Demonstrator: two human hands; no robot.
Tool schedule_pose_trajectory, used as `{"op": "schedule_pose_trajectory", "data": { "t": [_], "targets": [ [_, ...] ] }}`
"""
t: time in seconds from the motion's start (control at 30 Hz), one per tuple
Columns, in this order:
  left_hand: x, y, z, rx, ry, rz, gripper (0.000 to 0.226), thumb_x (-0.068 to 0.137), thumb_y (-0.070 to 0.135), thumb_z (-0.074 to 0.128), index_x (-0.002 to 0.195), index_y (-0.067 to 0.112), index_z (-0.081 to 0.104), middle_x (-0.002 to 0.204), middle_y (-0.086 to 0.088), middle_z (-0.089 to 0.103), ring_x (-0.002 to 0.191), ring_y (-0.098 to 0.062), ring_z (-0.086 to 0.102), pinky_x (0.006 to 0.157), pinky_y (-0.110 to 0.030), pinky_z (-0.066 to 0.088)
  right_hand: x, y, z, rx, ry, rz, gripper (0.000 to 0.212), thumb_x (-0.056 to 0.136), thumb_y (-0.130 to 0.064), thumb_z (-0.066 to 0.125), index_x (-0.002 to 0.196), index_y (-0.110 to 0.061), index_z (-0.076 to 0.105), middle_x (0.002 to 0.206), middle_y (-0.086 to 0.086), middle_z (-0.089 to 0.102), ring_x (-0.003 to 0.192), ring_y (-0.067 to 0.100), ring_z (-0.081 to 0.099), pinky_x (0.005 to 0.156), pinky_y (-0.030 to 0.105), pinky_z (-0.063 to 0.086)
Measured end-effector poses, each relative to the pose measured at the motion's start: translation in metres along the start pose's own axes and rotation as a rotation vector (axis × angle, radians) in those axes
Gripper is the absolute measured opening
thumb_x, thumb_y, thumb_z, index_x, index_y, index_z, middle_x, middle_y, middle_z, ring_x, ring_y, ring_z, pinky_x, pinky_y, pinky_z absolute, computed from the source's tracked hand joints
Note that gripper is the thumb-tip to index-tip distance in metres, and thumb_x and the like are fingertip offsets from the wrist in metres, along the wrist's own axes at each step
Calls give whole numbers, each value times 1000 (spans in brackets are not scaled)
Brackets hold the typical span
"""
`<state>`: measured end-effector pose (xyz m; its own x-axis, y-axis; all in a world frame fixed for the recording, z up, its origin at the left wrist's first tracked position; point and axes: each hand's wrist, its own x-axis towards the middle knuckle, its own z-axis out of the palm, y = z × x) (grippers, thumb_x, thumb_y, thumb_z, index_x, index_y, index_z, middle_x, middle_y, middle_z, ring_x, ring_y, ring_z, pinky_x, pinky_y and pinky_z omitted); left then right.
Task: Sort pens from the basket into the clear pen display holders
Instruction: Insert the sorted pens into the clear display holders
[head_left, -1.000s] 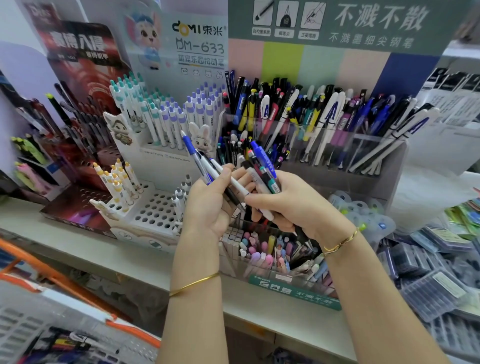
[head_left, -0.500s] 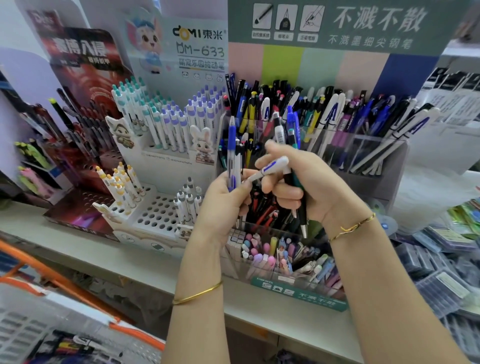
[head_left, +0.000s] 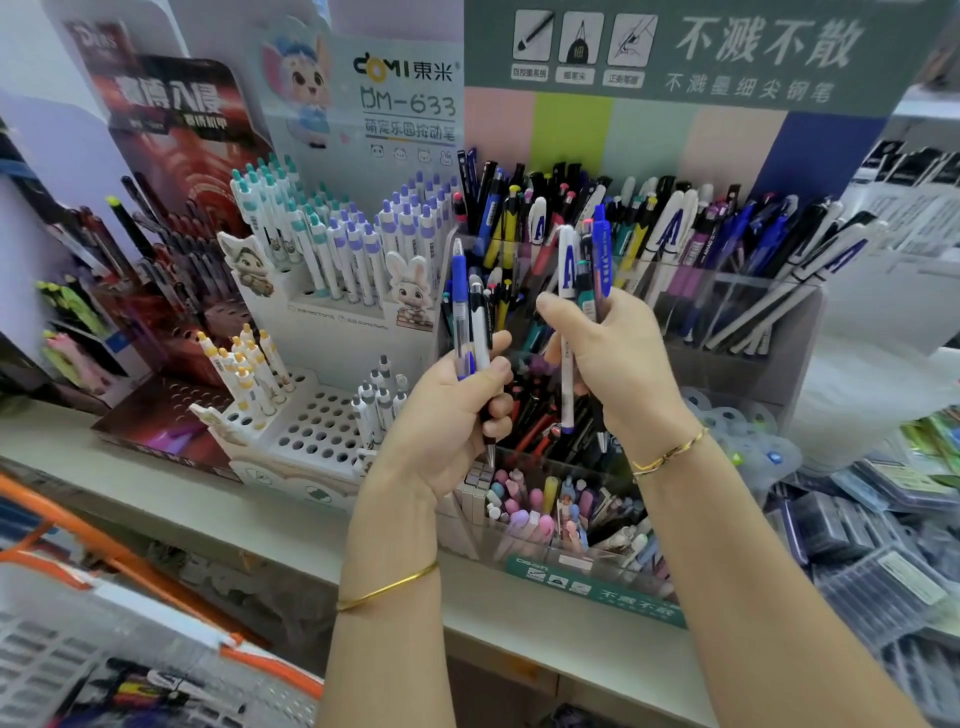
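Head view. Left hand (head_left: 441, 421), near centre, has its fingers curled round two upright pens, tips down: a clear pen with blue cap (head_left: 459, 291) and a white pen (head_left: 480, 322). Right hand (head_left: 623, 364), at 3 o'clock of the left and apart from it, grips a blue-marked white pen (head_left: 567, 260) and a blue pen (head_left: 602, 249), upright, in front of the crowded clear holder (head_left: 753, 306). The basket (head_left: 62, 644), at 7 o'clock, contains more pens.

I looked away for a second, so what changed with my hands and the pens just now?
The hands drew apart: the left hand now grips two pens upright, the right hand grips its bunch turned upright. Both still hold pens. The clear holders and basket stayed put.
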<state>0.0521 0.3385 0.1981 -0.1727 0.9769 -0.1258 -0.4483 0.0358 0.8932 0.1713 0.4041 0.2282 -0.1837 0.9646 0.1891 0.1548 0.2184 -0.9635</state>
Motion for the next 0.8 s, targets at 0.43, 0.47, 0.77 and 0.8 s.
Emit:
{"op": "schedule_pose_trajectory", "data": {
  "t": [0.43, 0.47, 0.77, 0.8],
  "targets": [
    [-2, 1, 5, 184, -202, 25, 22, 96, -10, 37, 93, 4, 54, 73, -6, 58, 54, -8, 44, 46, -17, 36, -4, 3, 10, 160, -277, 227, 15, 87, -10, 65, 75, -5, 58, 45, 3, 43, 35, 12, 35, 36, 20, 30],
    [-2, 1, 5, 173, -211, 16, 23, 96, -9, 38, 101, 4, 57, 80, -9, 59, 60, -10, 51, 52, -20, 43, -2, 4, 10, 164, -237, 222, 12, 87, -9, 62, 77, -2, 60, 44, 1, 43, 35, 11, 36, 36, 21, 31],
    [-2, 13, -14, 777, 128, -149, 34, 94, 26, 60, 111, 19, 32, 76, -2, 45, 54, -12, 38, 44, -24, 31, 3, -6, -7, -67, -147, -66, 11, 83, -6, 62, 85, 5, 60, 65, 14, 62, 49, 12, 52, 44, 27, 43],
    [-3, 16, -15, 834, 121, -143, 32, 93, 33, 61, 104, 21, 33, 73, -2, 44, 53, -12, 37, 45, -25, 30, 3, -8, -7, -119, -142, -119, 11, 81, -6, 63, 82, 5, 59, 68, 19, 62, 54, 23, 54, 51, 37, 48]
  ]
}}
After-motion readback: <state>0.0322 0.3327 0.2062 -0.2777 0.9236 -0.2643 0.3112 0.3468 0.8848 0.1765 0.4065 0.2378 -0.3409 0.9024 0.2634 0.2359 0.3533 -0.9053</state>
